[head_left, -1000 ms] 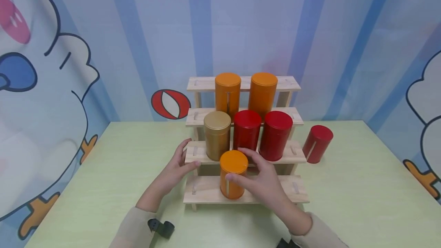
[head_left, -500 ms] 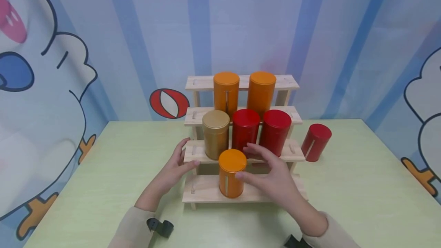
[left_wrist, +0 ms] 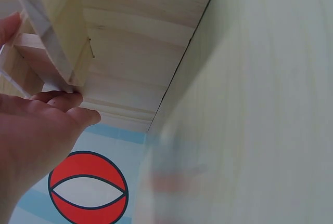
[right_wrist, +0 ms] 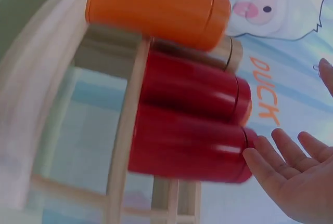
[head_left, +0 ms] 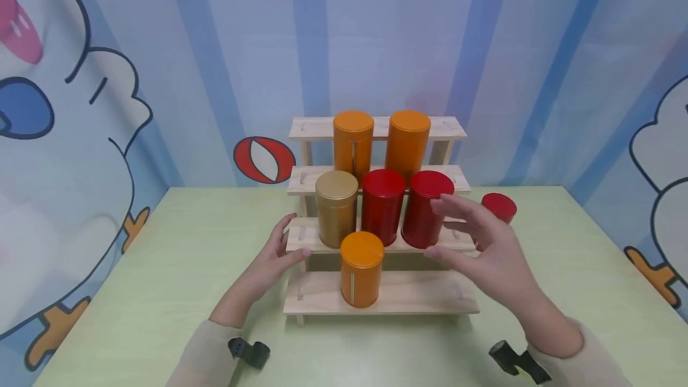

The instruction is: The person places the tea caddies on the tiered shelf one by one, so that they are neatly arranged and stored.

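A stepped wooden display rack (head_left: 424, 292) stands on the table. My left hand (head_left: 271, 269) grips its left side, the thumb at the shelf's front edge and the fingers behind it. In the left wrist view, those fingertips (left_wrist: 67, 101) touch the wood. My right hand (head_left: 497, 255) holds nothing; its fingers are spread and loosely bent, near the right red canister (head_left: 427, 214). An orange canister (head_left: 362, 273) stands upright on the lowest shelf. On the shelf above are a gold canister (head_left: 337, 211), a middle red canister (head_left: 383, 208) and that right one.
Higher up stand two more orange canisters, a left one (head_left: 353, 145) and a right one (head_left: 408, 142). Another red canister (head_left: 500, 205) is on the table (head_left: 580, 291) right of the rack, partly hidden by my right hand. A printed backdrop (head_left: 371, 34) closes off the back.
My right hand has let go of the orange canister on the lowest shelf and moved right and up, away from it. My left hand keeps its place on the rack.
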Tool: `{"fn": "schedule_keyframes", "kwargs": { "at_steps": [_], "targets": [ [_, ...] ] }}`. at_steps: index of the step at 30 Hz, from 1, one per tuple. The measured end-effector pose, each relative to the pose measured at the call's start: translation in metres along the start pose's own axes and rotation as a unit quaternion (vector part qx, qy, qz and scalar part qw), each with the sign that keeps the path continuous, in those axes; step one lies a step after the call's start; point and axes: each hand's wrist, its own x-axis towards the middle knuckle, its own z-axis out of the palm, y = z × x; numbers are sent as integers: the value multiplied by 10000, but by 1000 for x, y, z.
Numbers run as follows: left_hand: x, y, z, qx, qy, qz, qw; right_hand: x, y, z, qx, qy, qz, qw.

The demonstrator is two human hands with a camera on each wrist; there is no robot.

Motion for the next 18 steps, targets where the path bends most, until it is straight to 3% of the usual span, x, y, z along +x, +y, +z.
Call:
{"fn": "schedule_keyframes", "kwargs": {
  "at_steps": [9,18],
  "targets": [
    [0,0,0,-21,38,-21,10000,7,23,-40,-366,602,122,9974],
    [1,0,1,17,15,-12,10000,21,67,-64,-314,549,-132,9979]
  ]
}}
